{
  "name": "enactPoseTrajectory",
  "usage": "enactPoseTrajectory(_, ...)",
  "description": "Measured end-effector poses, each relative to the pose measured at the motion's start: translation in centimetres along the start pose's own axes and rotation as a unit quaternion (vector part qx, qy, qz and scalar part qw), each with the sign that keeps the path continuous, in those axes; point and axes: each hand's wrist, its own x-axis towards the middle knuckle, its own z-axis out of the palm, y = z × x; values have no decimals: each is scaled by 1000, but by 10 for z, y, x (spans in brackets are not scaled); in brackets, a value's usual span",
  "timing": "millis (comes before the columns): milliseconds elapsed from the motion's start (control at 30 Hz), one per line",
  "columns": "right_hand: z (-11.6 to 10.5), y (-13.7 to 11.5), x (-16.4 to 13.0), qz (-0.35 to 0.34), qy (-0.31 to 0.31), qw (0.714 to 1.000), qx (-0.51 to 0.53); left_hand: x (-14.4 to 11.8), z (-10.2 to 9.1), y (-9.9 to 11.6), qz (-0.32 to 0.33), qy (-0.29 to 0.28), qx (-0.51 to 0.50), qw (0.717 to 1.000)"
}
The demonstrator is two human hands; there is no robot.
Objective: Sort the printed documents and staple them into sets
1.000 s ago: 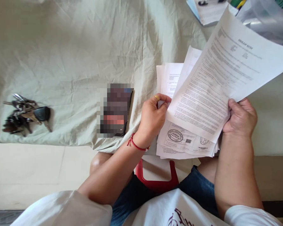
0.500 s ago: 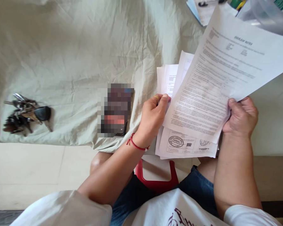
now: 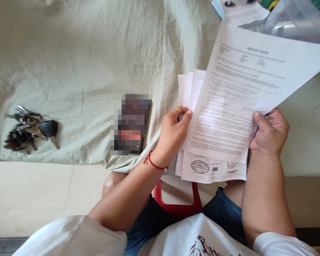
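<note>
I hold a sheaf of printed white papers (image 3: pixel 237 103) over the near edge of a cloth-covered table. My left hand (image 3: pixel 173 133), with a gold ring and a red wrist cord, pinches the left edge of the sheets. My right hand (image 3: pixel 269 133) grips the right edge, thumb on top of the front sheet. That front sheet is tilted up to the right. Stamped pages (image 3: pixel 210 167) show beneath it at the bottom.
A dark phone (image 3: pixel 130 124) lies on the wrinkled pale green cloth (image 3: pixel 90 64) left of my left hand. A bunch of keys (image 3: pixel 29 129) sits at the far left. More papers (image 3: pixel 240 12) and clear plastic (image 3: pixel 301 21) lie at the back right. A red stool (image 3: pixel 176 202) is under me.
The front sheet has swung down and to the left, closer onto the stack. The lower pages have drawn together into a neater pile. Both hands keep their grip.
</note>
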Motion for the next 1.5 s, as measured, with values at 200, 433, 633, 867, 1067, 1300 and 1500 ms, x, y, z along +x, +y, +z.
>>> enactPoseTrajectory(200,-2,2,0,-1,-6,1000,-4,1,0,-1,1,2,23,1000)
enactPoseTrajectory(433,-4,3,0,10,-4,1000,-13,1,1,-1,-7,13,24,1000)
enactPoseTrajectory(633,-6,6,2,6,-5,1000,-14,1,2,-1,-3,28,0,1000)
enactPoseTrajectory(867,-8,10,6,1,27,999,-35,4,2,-7,-4,33,3,999)
enactPoseTrajectory(1067,-11,12,9,-10,35,998,-56,4,3,-3,-5,51,-4,999)
enactPoseTrajectory(1300,-17,8,15,-31,39,995,-89,3,4,2,-7,69,6,998)
enactPoseTrajectory(1500,-14,6,14,-17,44,997,-62,3,1,-1,1,67,27,997)
